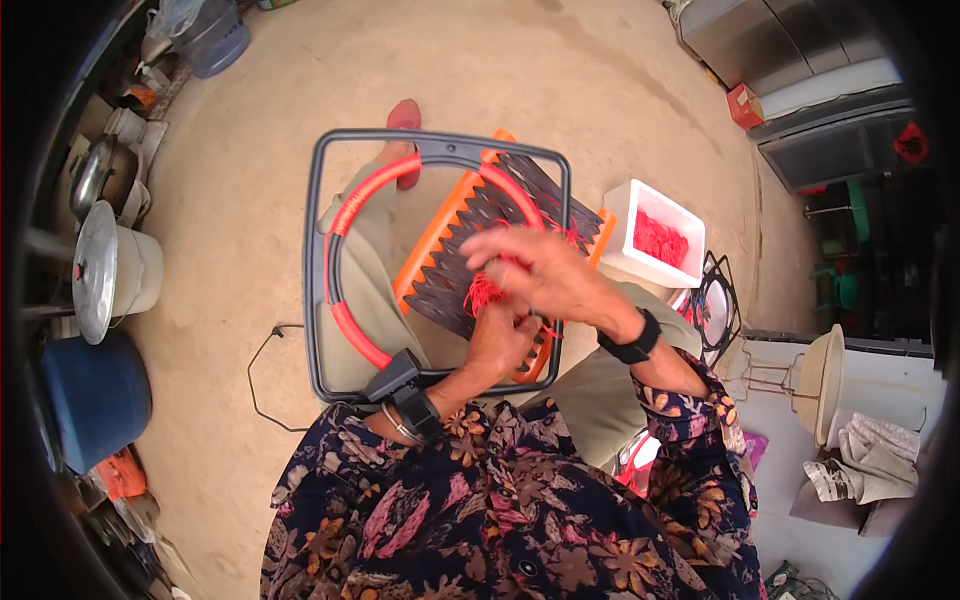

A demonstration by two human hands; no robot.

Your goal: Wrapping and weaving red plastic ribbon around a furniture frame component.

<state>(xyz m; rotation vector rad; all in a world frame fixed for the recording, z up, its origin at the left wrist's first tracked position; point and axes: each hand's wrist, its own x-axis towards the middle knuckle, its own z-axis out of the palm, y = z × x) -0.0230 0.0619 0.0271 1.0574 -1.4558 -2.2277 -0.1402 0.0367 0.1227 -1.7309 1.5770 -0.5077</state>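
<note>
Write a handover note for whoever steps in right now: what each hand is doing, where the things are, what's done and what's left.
Left hand: closed on the red cord at the near edge of the woven panel, grip shut.
Right hand: above the panel, fingers spread and blurred; whether it pinches the cord cannot be told.
Things: dark and orange zigzag panel lies inside the grey frame on the lap, with a red-wrapped hoop across it. White box of red cord sits to the right on the floor.
Done: much of the panel is woven.
Left: the loose cord end is not yet worked in.
</note>
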